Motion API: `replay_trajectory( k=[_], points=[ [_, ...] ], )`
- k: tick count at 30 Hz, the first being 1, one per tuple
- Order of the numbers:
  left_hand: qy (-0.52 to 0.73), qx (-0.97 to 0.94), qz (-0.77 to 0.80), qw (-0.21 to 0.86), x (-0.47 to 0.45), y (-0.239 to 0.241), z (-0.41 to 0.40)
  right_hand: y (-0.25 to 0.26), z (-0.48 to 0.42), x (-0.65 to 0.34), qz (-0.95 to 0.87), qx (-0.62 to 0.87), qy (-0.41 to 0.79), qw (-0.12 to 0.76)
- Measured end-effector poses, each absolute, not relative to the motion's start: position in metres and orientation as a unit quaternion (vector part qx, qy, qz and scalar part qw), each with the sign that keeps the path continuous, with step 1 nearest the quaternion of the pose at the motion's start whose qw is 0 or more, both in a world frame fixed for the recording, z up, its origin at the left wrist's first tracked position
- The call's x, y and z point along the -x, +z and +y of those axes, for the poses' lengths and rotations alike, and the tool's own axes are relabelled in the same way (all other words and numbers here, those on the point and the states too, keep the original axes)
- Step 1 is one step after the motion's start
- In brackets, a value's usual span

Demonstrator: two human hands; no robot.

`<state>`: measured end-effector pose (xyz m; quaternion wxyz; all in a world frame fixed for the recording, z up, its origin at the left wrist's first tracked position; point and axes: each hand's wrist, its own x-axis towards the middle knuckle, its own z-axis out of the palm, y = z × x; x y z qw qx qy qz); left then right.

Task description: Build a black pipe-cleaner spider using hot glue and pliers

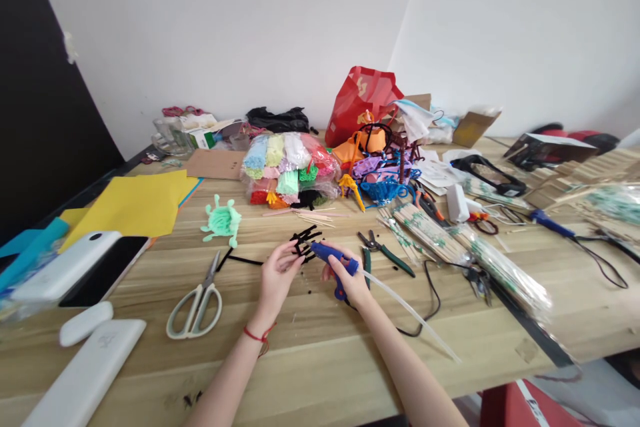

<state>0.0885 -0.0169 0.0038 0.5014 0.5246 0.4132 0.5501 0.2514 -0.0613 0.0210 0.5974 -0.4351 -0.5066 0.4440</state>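
A cluster of bent black pipe cleaners is pinched in the fingers of my left hand, just above the table. My right hand is wrapped round a blue hot glue gun. Its nozzle points left at the pipe cleaners; whether it touches them I cannot tell. From the gun's back a long clear glue stick sticks out towards me. Left of my hands lie white-handled scissors, with a loose black pipe cleaner near their tip. Beyond them rests a mint-green pipe-cleaner figure.
Green-handled pliers and a black cable lie right of my hands. Bagged coloured pipe cleaners and a red bag stand behind. Bundled wooden sticks are on the right, yellow sheets and white power banks on the left.
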Motion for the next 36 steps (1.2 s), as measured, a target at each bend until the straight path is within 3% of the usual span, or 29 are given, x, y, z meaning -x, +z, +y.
replay_trajectory(
  k=[9,19,25,31,36],
  points=[
    [0.555,-0.509,0.419,0.507,-0.087,0.008,-0.016,0.025,-0.064,-0.253,-0.486,0.417,0.428,0.638],
    [0.587,-0.441,0.42,0.534,-0.083,0.006,-0.008,0.027,-0.065,-0.252,-0.526,0.447,0.434,0.579],
    [0.589,-0.44,0.428,0.526,-0.084,0.006,-0.009,0.022,-0.066,-0.252,-0.529,0.452,0.407,0.593],
    [0.606,-0.427,0.44,0.508,-0.081,0.006,-0.007,0.018,-0.058,-0.262,-0.57,0.522,0.219,0.595],
    [0.662,-0.366,0.452,0.474,-0.065,0.01,0.002,0.008,-0.048,-0.278,-0.658,0.632,0.05,0.407]
  ],
)
